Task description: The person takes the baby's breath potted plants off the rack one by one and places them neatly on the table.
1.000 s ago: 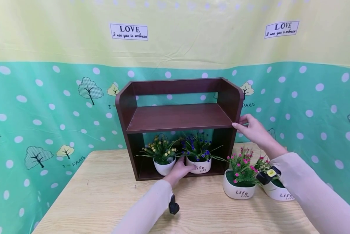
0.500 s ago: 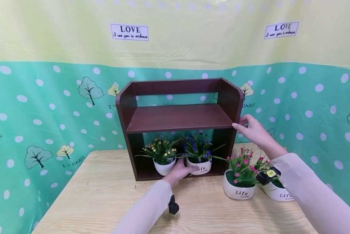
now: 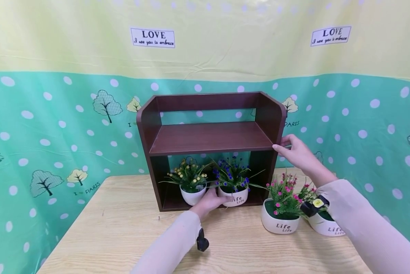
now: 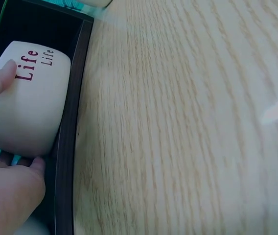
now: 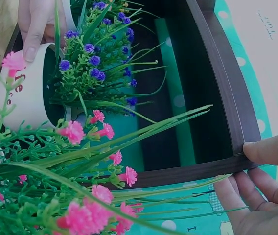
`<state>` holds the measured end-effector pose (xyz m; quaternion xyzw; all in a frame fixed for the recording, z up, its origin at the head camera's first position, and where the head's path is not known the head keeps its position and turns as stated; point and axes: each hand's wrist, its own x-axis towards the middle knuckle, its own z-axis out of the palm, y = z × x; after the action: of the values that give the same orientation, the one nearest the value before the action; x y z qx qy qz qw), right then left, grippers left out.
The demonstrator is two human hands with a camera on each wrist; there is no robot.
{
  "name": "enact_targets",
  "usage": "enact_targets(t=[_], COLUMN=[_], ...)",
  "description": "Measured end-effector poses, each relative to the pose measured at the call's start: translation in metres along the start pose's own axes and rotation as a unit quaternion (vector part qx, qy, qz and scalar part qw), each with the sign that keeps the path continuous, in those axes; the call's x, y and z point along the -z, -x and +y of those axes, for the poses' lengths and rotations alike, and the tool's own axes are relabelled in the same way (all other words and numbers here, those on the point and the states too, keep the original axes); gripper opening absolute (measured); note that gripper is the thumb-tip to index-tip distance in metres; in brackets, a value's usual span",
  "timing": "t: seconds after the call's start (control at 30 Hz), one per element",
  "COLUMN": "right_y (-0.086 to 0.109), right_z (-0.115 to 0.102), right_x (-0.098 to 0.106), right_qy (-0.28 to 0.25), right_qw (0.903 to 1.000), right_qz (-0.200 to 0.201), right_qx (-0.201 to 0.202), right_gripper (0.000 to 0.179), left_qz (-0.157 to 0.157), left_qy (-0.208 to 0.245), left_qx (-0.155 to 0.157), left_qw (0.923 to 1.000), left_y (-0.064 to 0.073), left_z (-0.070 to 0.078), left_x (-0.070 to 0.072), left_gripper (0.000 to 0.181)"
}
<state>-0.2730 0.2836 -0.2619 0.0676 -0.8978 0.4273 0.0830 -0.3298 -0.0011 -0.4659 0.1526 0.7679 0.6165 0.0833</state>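
A dark brown two-tier wooden shelf (image 3: 209,137) stands on the table. On its lower tier sits a white "Life" pot with blue flowers (image 3: 238,198). My left hand (image 3: 209,202) grips this pot from its left, thumb on the printed front; in the left wrist view the other fingers curl by the side of the pot (image 4: 37,105). Left of that hand is a white pot with yellow flowers (image 3: 192,196), also on the lower tier. My right hand (image 3: 298,154) holds the shelf's right side panel at its front edge, thumb in front and fingers on the outer side (image 5: 266,193).
On the wooden table (image 3: 98,228), right of the shelf, stands a white pot with pink flowers (image 3: 279,224). Another white "Life" pot (image 3: 324,227) is beside it, partly behind my right sleeve. A green and yellow printed curtain (image 3: 71,133) hangs behind.
The blue-flower pot has shifted slightly toward me and a little right with my left hand on it. My right hand has stayed on the shelf's side.
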Motion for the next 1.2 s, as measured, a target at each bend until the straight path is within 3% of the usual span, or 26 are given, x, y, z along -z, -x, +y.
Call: enact_targets(t=[0.33,0.5,0.63,0.83,1.0,1.2], right_y=[0.000,0.000,0.000,0.000,0.000,0.000], right_z=[-0.001,-0.001,0.000,0.000,0.000,0.000], right_x=[0.000,0.001,0.001,0.000,0.001,0.002], right_qy=[0.002,0.006,0.003,0.001,-0.003,-0.001], right_qw=[1.0000,1.0000,1.0000,1.0000,1.0000,1.0000], right_qz=[0.002,0.004,0.003,-0.002,-0.002,-0.002], right_qx=[-0.002,-0.002,-0.004,-0.006,-0.001,-0.003], right_gripper=[0.061,0.061,0.061,0.061,0.061,0.061], left_qz=[-0.021,-0.038,-0.055,-0.063,-0.075,-0.074], left_qy=[0.004,0.015,0.030,0.016,0.042,0.003], left_qx=[0.015,0.004,0.000,0.011,0.010,0.014], left_qw=[0.9997,0.9992,0.9980,0.9978,0.9963,0.9972], left_y=[0.011,0.019,0.024,0.039,0.052,0.064], left_z=[0.006,0.011,0.011,0.013,0.015,0.017], left_x=[0.003,0.005,0.008,0.012,0.013,0.014], left_gripper=[0.105,0.109,0.106,0.097,0.091,0.091])
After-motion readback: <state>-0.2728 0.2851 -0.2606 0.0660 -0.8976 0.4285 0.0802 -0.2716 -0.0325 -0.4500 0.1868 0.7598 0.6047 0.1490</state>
